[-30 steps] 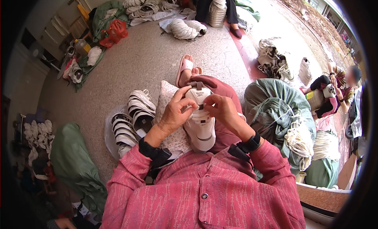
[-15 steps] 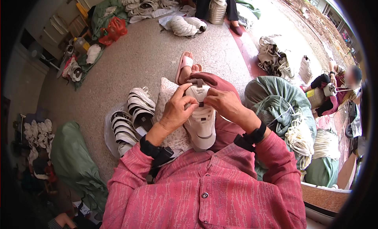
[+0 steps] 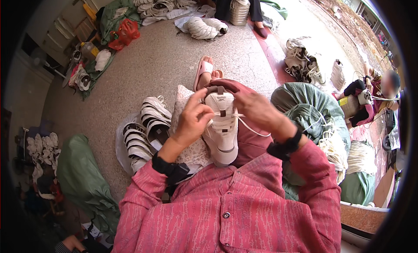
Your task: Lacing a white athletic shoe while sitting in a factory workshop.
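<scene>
A white sneaker (image 3: 224,139) rests on my lap, its heel toward me and its tongue pointing away. A white shoelace (image 3: 254,132) loops out from its right side, beneath my right hand. My left hand (image 3: 191,120) is beside the tongue on the left, fingers curled and thumb drawn in toward them; a small white bit shows at the thumb, too small to name. My right hand (image 3: 259,113) hovers over the shoe's right edge, smeared by motion, so its grip is unclear. Dark bands are strapped around both wrists.
White shoes (image 3: 150,126) are stacked to my left, by a patterned cushion (image 3: 183,100). A green sack (image 3: 305,105) stands at my right, with bundles of white laces (image 3: 361,157) nearby. Another green sack (image 3: 82,179) is at left. A person (image 3: 370,96) sits far right among shoes.
My right hand has moved right, off the tongue, and a loop of lace now shows beside the shoe. My left hand has shifted slightly left from the tongue.
</scene>
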